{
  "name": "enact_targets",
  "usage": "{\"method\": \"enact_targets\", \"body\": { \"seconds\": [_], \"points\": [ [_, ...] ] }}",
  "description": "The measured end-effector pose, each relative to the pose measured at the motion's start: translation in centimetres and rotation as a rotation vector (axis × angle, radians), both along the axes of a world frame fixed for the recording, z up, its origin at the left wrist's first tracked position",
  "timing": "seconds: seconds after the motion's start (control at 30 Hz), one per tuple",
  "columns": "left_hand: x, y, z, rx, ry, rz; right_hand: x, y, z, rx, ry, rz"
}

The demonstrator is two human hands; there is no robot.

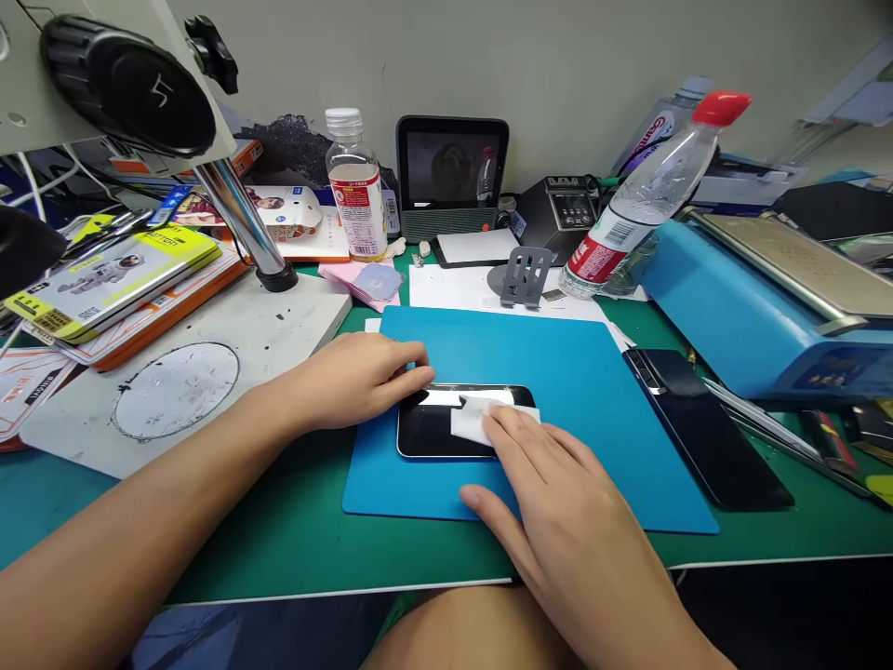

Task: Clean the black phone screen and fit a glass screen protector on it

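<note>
Beyond the phone, a white-capped bottle shows yellowish liquid.

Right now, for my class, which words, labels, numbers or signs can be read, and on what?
"BATTERY", probably: yellow box.
"Ga…", remainder unclear: rear bottle.
"JT"-like sign: black knob.
Too small or blurred to read: print on upright bottle, leaning bottle, orange-edged packaging, and other labels.

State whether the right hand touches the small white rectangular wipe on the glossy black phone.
Touching. The head view shows the right hand with its fingertips laid directly on the white wipe, no gap visible.
</note>
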State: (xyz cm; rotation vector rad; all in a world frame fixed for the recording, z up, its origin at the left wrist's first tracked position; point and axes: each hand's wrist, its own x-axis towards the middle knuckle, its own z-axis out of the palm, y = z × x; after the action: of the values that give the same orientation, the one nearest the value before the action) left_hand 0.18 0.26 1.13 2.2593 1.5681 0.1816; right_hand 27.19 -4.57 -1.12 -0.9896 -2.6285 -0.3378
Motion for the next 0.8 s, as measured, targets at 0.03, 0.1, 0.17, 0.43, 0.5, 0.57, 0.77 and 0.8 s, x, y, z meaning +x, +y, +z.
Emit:
{"method": "enact_targets", "body": {
  "seconds": [0.03, 0.1, 0.17, 0.43, 0.5, 0.57, 0.77, 0.8],
  "points": [
    [0.0, 0.0, 0.0, -0.005, -0.003, 0.002, -0.2, 0.2, 0.0, -0.003, 0.012, -0.007],
    [0.0, 0.0, 0.1, -0.015, -0.003, 0.005, -0.5, -0.1, 0.0, 0.007, 0.035, -0.025],
    [0.0, 0.0, 0.1, -0.02, 0.002, 0.008, -0.4, -1.0, -0.2, 0.018, 0.052, -0.042],
    [0.0, -0.1, -0.1, -0.011, -0.004, 0.013, -0.3, -0.8, 0.1, -0.028, -0.004, -0.028],
    [0.0, -0.1, 0.0, -0.014, -0.012, 0.02, -0.3, -0.2, 0.2, -0.032, -0.003, -0.032],
    [0.0, -0.2, 0.0, -0.006, -0.014, 0.019, 0.0, -0.2, 0.1, -0.039, -0.011, -0.04],
    [0.0, -0.2, -0.1, 0.004, 0.012, -0.023, 1.2, -0.5, -0.2, -0.002, -0.013, -0.035],
    [-0.1, -0.2, -0.1, -0.002, 0.014, -0.034, 1.0, -0.4, -0.2, 0.01, -0.012, -0.041]
  ]
}}
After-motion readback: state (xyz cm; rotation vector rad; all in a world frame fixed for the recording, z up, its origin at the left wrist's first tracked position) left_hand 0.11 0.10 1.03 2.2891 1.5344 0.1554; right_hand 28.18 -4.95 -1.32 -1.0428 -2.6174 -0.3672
